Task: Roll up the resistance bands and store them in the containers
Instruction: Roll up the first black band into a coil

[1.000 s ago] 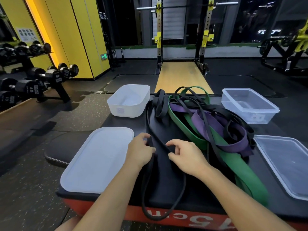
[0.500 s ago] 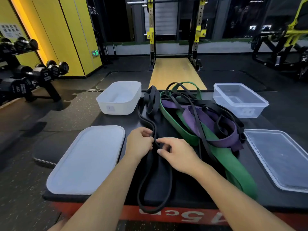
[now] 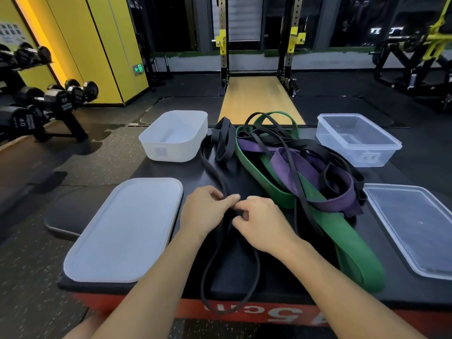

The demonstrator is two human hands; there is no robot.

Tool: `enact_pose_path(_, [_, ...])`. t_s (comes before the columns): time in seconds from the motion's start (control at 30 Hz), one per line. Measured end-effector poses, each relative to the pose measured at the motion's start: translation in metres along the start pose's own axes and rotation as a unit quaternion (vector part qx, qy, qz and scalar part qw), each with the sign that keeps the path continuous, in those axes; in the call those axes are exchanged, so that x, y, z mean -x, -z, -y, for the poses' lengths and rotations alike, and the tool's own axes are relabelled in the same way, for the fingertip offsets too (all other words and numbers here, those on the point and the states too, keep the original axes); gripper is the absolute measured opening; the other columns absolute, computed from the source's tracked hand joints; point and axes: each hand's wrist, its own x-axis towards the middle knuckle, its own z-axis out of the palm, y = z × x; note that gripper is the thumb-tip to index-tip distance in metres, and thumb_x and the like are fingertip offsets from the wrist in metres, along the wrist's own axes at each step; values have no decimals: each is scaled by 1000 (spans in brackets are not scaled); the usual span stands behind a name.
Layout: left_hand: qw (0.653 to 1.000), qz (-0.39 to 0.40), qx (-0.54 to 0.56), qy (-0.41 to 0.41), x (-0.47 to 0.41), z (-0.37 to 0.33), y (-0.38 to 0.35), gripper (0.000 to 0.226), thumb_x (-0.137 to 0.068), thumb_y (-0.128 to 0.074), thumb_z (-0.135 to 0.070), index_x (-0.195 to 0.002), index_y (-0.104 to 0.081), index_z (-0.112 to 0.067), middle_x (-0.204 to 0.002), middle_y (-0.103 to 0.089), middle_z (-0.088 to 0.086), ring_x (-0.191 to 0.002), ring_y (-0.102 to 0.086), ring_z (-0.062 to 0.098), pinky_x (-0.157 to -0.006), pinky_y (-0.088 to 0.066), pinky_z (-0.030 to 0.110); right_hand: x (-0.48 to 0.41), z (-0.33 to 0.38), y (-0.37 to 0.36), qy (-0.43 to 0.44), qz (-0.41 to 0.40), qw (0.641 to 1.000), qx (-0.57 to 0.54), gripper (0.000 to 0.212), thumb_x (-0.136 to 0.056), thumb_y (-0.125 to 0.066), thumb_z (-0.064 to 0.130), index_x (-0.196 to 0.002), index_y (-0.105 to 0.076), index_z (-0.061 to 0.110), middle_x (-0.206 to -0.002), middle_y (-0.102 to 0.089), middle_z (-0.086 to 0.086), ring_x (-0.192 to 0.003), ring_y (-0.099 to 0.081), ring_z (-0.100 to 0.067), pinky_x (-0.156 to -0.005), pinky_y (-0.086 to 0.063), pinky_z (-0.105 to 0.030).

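A thin black resistance band point(image 3: 208, 272) lies in a long loop down the middle of the black box top point(image 3: 247, 270), its near end hanging over the front edge. My left hand point(image 3: 205, 211) and my right hand point(image 3: 261, 223) meet on it, both pinching the band between thumb and fingers. To the right lies a tangled heap: a wide green band point(image 3: 347, 243), a purple band point(image 3: 325, 189) and several more black bands point(image 3: 223, 140). An empty white container point(image 3: 175, 135) stands at the back left, an empty clear container point(image 3: 357, 139) at the back right.
A white lid point(image 3: 124, 231) lies flat at the front left and a clear lid point(image 3: 415, 226) at the front right. A dumbbell rack point(image 3: 46, 101) stands on the floor to the left. A squat rack and wooden platform point(image 3: 259, 99) are behind.
My hands have drawn together on the thin black band, from a hand's width apart to touching. The band's near loop has narrowed and pulled in from the front edge.
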Motion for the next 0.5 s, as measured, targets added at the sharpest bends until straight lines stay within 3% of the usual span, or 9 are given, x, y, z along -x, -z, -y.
enact_pose_path(0.07, [1000, -1, 14, 12, -4, -1, -1, 24, -81, -80, -40, -84, -65, -21, -79, -71, -4, -73, -68, 19, -73, -55, 35, -1, 0, -1, 3, 13, 999, -29, 11, -82, -58, 35, -81, -66, 27, -75, -56, 4, -74, -57, -14, -68, -48, -36])
enact_pose_path(0.17, [999, -12, 30, 13, -12, -3, 2, 15, -75, -76, -24, -77, -62, -17, -71, -67, 0, -66, -64, 25, -69, -55, 40, 0, -3, 0, -22, 24, 992, -123, 29, -85, -65, 37, -112, -75, 32, -79, -67, 13, -72, -61, -5, -75, -54, -34])
enact_pose_path(0.27, [998, -60, 33, 7, -22, -8, 7, 15, -74, -73, -25, -79, -63, -17, -71, -69, 2, -71, -68, 26, -70, -56, 39, 1, -1, 1, -5, 11, 991, -133, 48, -87, -68, 55, -131, -66, 35, -88, -65, 19, -74, -57, 3, -81, -53, -29])
enact_pose_path(0.33, [996, -83, 40, 3, -31, -11, 9, 13, -76, -71, -25, -82, -61, -20, -73, -71, 3, -73, -70, 27, -71, -59, 40, 8, 3, 5, 25, 12, 995, -97, 62, -85, -64, 67, -140, -55, 40, -107, -56, 22, -85, -55, 2, -85, -52, -29])
enact_pose_path(0.4, [995, -99, 31, -6, -39, -14, 9, 11, -79, -69, -23, -85, -61, -19, -78, -71, 3, -76, -69, 26, -72, -58, 41, 16, 7, 8, 54, 19, 996, -71, 62, -84, -63, 70, -138, -49, 42, -120, -44, 26, -99, -53, 1, -88, -49, -29])
enact_pose_path(0.5, [994, -108, 16, -17, -46, -15, 7, 9, -82, -67, -19, -86, -59, -17, -80, -69, 2, -77, -68, 27, -70, -57, 42, 21, 8, 9, 83, 10, 995, -58, 46, -84, -66, 69, -118, -61, 39, -118, -43, 25, -112, -44, 2, -92, -46, -28])
